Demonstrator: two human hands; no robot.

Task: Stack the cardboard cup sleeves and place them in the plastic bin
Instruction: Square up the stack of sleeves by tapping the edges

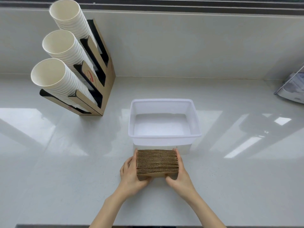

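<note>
A tight stack of brown corrugated cardboard cup sleeves (157,161) stands on edge on the white counter, just in front of the bin. My left hand (131,173) presses its left side and my right hand (179,175) its right side, thumbs on the near face. The translucent white plastic bin (164,137) sits right behind the stack, and nothing lies inside it.
A cardboard cup holder (98,89) with three slanted columns of white paper cups (62,46) stands at the back left. A clear plastic item (291,89) lies at the right edge. A low wall ledge runs along the back of the counter.
</note>
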